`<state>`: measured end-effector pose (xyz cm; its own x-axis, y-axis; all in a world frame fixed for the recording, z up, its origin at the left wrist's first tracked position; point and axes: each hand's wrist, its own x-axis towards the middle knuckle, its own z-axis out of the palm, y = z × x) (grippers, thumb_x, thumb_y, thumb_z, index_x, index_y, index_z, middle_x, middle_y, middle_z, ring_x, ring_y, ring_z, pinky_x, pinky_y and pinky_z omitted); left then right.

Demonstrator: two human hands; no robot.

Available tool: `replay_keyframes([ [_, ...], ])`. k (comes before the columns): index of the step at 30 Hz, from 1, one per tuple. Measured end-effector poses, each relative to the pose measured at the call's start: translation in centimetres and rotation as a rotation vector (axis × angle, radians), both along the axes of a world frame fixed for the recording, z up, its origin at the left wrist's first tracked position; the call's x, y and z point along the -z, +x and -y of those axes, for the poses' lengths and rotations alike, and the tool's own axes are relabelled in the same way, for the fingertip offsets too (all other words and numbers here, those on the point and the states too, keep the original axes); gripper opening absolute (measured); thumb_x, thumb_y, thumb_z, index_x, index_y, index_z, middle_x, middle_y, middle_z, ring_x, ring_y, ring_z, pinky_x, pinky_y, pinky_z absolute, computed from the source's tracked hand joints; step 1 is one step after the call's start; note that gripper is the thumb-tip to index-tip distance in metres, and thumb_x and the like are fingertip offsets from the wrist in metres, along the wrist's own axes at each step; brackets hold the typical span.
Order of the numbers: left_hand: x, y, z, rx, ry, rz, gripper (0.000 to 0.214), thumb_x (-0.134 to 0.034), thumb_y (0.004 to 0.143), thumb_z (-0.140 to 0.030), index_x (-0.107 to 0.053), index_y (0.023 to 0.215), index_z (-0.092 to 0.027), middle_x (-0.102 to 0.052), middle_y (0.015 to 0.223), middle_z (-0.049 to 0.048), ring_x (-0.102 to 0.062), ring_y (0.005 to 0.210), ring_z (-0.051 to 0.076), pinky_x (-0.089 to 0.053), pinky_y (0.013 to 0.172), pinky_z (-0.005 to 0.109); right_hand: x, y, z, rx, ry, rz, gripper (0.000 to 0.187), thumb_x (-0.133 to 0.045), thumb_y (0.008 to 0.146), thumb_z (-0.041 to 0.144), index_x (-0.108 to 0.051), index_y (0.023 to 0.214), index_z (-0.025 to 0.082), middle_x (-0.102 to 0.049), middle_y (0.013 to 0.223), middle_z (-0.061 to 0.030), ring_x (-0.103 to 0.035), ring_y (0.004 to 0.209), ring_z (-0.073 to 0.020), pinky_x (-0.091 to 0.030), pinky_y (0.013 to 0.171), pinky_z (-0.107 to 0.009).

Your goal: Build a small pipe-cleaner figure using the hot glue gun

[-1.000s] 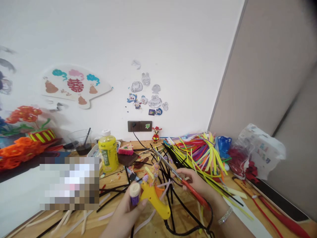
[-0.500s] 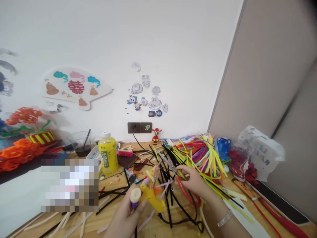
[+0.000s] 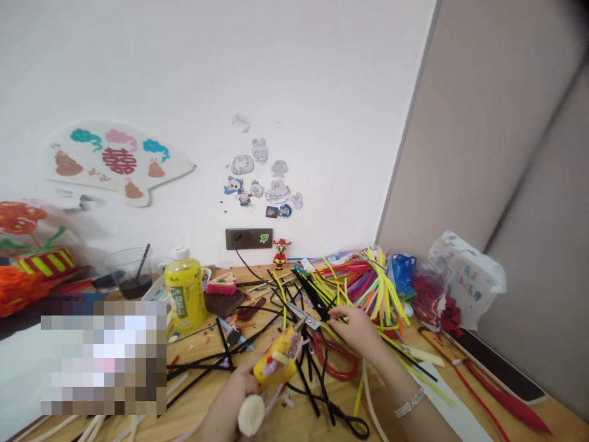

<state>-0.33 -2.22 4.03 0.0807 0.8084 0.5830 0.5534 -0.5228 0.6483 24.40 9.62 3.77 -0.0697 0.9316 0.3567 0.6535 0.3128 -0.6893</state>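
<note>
Across a wooden workbench, a heap of multicoloured pipe cleaners rises beyond loose black pipe cleaners. A yellow hot glue gun sits tilted in the left hand, fingers closed around it, with a pale glue stick poking out at the back. Nearby, the right hand rests its narrowly bunched fingers at red-handled scissors among the black strands; whether they grip the scissors cannot be told
</note>
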Motion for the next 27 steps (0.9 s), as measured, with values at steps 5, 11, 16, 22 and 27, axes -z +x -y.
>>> replay_keyframes([
  [5, 1.1, 0.7, -1.2, -0.016, 0.017, -0.03, 0.018, -0.048, 0.075, -0.029, -0.064, 0.084, -0.025, -0.073, 0.085, 0.0035, -0.067, 0.071, 0.023, -0.055, 0.056, 0.03, -3.7, -0.2, 2.7, -0.012, 0.181, -0.109, 0.023, -0.047, 0.081, 0.035, -0.062, 0.08, 0.018, -0.064, 0.084, -0.0062, -0.06, 0.079, -0.0185, -0.046, 0.064, -0.026],
  [11, 2.0, -0.8, -0.7, -0.043, 0.298, -0.349, 0.02, -0.043, 0.08, -0.023, -0.063, 0.077, -0.023, -0.07, 0.103, 0.006, -0.066, 0.082, 0.019, -0.054, 0.069, 0.027, -5.6, -0.9, 6.0, -0.41, 0.377, -0.158, 0.012, -0.054, 0.081, 0.027, -0.062, 0.081, 0.019, -0.053, 0.067, 0.0002, -0.049, 0.058, -0.0119, -0.039, 0.054, -0.022],
  [16, 1.7, -1.5, -0.4, -0.036, 0.457, -0.627, 0.016, -0.047, 0.078, -0.017, -0.062, 0.082, -0.02, -0.067, 0.106, 0.0111, -0.063, 0.087, 0.021, -0.052, 0.072, 0.028, -5.8, -1.1, 6.2, -0.437, 0.328, -0.035, 0.01, -0.055, 0.081, 0.023, -0.062, 0.086, 0.018, -0.053, 0.068, 0.0003, -0.051, 0.062, -0.012, -0.038, 0.057, -0.022],
  [22, 1.7, -1.4, -0.5, -0.054, 0.458, -0.709, 0.015, -0.046, 0.079, -0.018, -0.06, 0.08, -0.023, -0.066, 0.11, 0.0095, -0.063, 0.086, 0.021, -0.052, 0.072, 0.029, -6.3, -1.3, 6.6, -0.466, 0.291, 0.059, 0.01, -0.052, 0.083, 0.023, -0.06, 0.079, 0.018, -0.054, 0.068, -0.0002, -0.051, 0.064, -0.0124, -0.038, 0.057, -0.022],
  [27, 1.3, -1.6, -0.3, -0.063, 0.471, -0.749, 0.018, -0.042, 0.081, -0.017, -0.06, 0.078, -0.021, -0.066, 0.106, 0.0118, -0.063, 0.086, 0.022, -0.051, 0.072, 0.029, -6.3, -1.2, 6.6, -0.469, 0.291, 0.101, 0.014, -0.049, 0.084, 0.022, -0.058, 0.074, 0.018, -0.055, 0.069, -0.0001, -0.051, 0.064, -0.0122, -0.038, 0.059, -0.022],
])
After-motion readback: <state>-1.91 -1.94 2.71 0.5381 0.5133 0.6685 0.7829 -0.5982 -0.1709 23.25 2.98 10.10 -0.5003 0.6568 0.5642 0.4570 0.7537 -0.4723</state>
